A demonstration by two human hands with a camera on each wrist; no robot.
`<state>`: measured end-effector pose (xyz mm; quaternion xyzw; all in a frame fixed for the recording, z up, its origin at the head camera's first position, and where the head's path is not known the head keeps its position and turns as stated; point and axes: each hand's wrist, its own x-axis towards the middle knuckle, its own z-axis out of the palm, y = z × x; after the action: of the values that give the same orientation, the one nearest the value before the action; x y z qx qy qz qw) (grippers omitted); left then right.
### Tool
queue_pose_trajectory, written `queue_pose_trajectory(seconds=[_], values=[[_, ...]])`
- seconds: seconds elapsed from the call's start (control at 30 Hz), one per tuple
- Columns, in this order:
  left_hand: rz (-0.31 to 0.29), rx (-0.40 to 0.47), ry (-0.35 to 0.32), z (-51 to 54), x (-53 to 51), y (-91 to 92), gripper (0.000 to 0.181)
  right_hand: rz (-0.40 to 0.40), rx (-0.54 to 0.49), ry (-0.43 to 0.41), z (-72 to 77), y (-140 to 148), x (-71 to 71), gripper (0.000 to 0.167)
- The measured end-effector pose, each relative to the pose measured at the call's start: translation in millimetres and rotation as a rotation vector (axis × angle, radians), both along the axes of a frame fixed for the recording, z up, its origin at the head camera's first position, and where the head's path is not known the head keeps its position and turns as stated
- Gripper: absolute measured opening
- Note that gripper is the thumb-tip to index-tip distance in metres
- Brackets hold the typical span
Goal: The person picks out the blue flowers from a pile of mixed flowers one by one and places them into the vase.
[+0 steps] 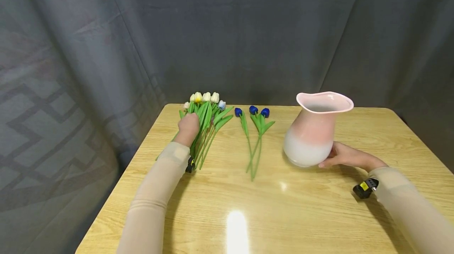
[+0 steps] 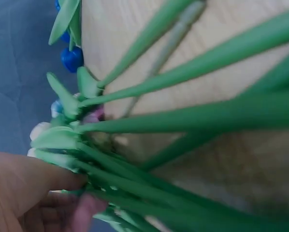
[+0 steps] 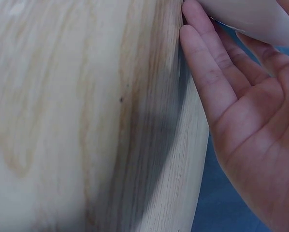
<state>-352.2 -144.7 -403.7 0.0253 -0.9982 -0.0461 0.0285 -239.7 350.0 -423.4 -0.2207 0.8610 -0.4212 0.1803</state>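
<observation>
Pinching green stems [image 2: 130,180], the left hand [image 1: 188,125] is in the tulip bunch [image 1: 207,116] near the back edge of the table [image 1: 276,199]; the right hand's [image 1: 349,156] nearly straight fingers touch the pink-and-white vase [image 1: 313,138] (blue tulips [image 1: 262,123] lie between, gaps both sides)

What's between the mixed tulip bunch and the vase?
Three blue tulips, lying on the table. Head view shows it.

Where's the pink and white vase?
In the head view, the pink and white vase is right of centre, between the three blue tulips and the right hand.
</observation>
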Motion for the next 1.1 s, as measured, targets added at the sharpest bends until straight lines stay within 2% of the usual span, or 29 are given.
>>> queue_pose_trajectory(seconds=[0.1,0.17,0.23,0.33,0.4,0.47,0.57,0.67,0.8,0.87,1.0,1.1], values=[[0.032,-0.086,0.050,11.4,2.1,7.9,0.021,0.000,0.001,0.000,1.7,0.1,0.0,0.069],[0.047,-0.123,0.131,20.0,3.6,17.1,0.025,-0.003,0.005,0.004,1.8,0.5,0.6,0.069],[0.038,-0.104,0.210,29.7,6.4,29.4,0.032,-0.005,0.002,0.004,2.0,1.1,1.4,0.069],[-0.027,-0.015,0.315,38.2,10.6,50.6,0.037,-0.009,0.002,0.001,2.1,2.3,2.6,0.068],[-0.093,0.054,0.338,39.9,12.9,65.7,0.041,-0.013,0.005,-0.004,2.5,3.1,3.5,0.068],[-0.156,0.107,0.334,37.8,14.4,80.5,0.039,-0.014,0.006,-0.004,3.1,3.9,4.0,0.068],[-0.202,0.170,0.246,32.2,15.8,101.5,0.039,-0.014,0.005,0.002,4.2,4.2,4.4,0.067],[-0.201,0.221,0.080,23.0,16.9,118.6,0.037,-0.016,0.003,0.003,3.9,4.1,4.1,0.067],[-0.198,0.261,-0.117,5.7,17.3,130.8,0.020,-0.004,-0.008,0.004,1.3,4.1,2.4,0.067],[-0.195,0.285,-0.164,-4.3,17.2,133.3,0.017,0.011,-0.024,0.006,-0.5,4.2,0.8,0.068],[-0.196,0.300,-0.231,-22.1,16.2,137.6,0.037,0.038,-0.051,0.006,-3.2,5.0,-1.5,0.069],[-0.184,0.295,-0.254,-29.6,14.4,141.4,0.048,0.042,-0.048,0.011,-3.5,5.3,-2.2,0.068]])
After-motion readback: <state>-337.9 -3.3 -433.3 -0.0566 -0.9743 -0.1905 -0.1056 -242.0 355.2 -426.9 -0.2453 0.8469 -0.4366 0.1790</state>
